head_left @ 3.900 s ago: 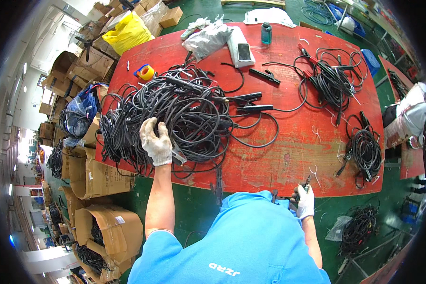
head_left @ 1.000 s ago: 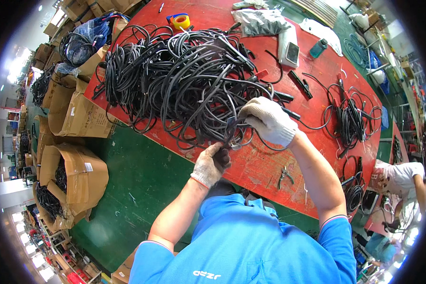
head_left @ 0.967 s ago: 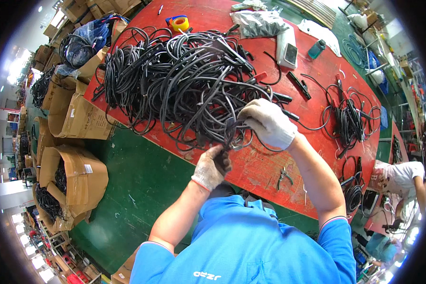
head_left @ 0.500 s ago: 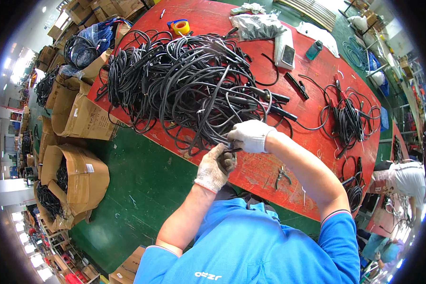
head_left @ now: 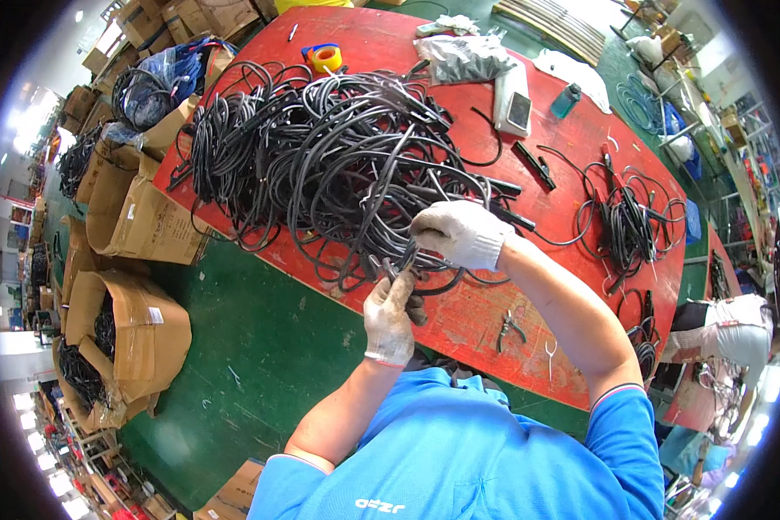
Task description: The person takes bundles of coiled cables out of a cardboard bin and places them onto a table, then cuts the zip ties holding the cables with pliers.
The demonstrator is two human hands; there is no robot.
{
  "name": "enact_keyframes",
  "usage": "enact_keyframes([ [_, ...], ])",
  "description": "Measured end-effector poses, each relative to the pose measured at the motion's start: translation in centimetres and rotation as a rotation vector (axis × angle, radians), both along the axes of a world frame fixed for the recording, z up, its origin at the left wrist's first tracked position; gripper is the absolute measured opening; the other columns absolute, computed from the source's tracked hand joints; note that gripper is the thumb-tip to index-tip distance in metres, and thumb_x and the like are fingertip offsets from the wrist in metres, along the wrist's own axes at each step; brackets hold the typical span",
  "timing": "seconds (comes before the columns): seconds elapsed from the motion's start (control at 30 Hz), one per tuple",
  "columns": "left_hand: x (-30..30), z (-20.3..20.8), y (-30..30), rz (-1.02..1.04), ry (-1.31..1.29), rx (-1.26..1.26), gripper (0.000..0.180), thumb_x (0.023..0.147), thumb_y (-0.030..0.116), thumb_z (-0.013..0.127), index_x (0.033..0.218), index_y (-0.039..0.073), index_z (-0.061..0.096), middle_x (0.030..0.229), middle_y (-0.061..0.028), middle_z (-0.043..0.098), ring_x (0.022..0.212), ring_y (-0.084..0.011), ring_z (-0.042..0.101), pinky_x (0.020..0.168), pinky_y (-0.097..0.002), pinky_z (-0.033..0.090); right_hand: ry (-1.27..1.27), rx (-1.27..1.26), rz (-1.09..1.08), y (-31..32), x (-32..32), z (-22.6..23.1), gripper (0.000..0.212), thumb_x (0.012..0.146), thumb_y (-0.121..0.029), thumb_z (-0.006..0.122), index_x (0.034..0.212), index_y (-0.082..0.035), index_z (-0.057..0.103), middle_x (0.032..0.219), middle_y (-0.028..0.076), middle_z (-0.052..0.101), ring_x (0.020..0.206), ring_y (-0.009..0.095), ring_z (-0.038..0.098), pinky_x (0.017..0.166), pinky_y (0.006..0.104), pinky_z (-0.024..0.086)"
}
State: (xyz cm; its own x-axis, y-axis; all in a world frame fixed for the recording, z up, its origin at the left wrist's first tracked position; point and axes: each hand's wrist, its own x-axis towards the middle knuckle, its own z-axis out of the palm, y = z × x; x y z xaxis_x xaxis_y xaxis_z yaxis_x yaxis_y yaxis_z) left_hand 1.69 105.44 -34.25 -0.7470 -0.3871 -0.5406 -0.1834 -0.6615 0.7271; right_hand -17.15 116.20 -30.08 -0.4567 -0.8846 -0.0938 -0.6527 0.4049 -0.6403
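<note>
At the table's near edge my left hand [head_left: 391, 319], in a soiled white glove, is closed on a black cable [head_left: 449, 286]. Dark cable ends stick up past its thumb and fingers. Just above it is my right hand [head_left: 461, 234], also gloved, its fingers bent together close to the cable. What its fingertips hold, if anything, is too small to make out. Behind both hands spreads a big tangled heap of black cables [head_left: 321, 156], with several black handles at its right side.
Pliers [head_left: 510, 329] and a white tie [head_left: 550, 355] lie on the red table [head_left: 459, 347]. Right stands another cable bundle [head_left: 628, 225]; farther back are yellow tape [head_left: 327, 59], a green bottle [head_left: 566, 101] and a clear bag [head_left: 464, 57]. Open cartons [head_left: 147, 338] stand left. Another person [head_left: 728, 329] bends over at right.
My right hand has lifted slightly away from my left, and the two are now apart. My left hand has turned, and cable ends now show above its fingers. The view has shifted a little.
</note>
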Motion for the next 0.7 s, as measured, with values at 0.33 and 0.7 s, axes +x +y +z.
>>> enact_keyframes([
  [0.33, 0.7, -1.8, 0.3, -0.028, -0.074, -0.287, 0.021, 0.106, 0.023, 0.064, 0.089, 0.012, 0.059, 0.070, 0.0081, 0.051, 0.054, -0.0012, 0.042, 0.047, -0.0222, 0.033, 0.206, 0.437, 0.148, -0.2, 3.2, -2.4, 0.013, 0.085, -0.020, 0.066, 0.091, -0.010, 0.074, 0.083, 0.015, 0.074, 0.081, 0.037, 0.074, 0.072, 0.0497, 0.057],
  [0.7, 3.6, -6.9, -5.0, 0.143, -0.237, -0.183, 0.021, 0.098, 0.022, 0.071, 0.086, 0.010, 0.059, 0.065, 0.0011, 0.054, 0.047, -0.0093, 0.049, 0.040, -0.0254, 0.041, -0.854, -1.146, -0.698, 5.4, -5.3, 9.1, 0.025, 0.105, -0.021, 0.060, 0.123, -0.003, 0.063, 0.082, -0.001, 0.058, 0.057, 0.004, 0.040, 0.049, 0.0226, 0.033],
])
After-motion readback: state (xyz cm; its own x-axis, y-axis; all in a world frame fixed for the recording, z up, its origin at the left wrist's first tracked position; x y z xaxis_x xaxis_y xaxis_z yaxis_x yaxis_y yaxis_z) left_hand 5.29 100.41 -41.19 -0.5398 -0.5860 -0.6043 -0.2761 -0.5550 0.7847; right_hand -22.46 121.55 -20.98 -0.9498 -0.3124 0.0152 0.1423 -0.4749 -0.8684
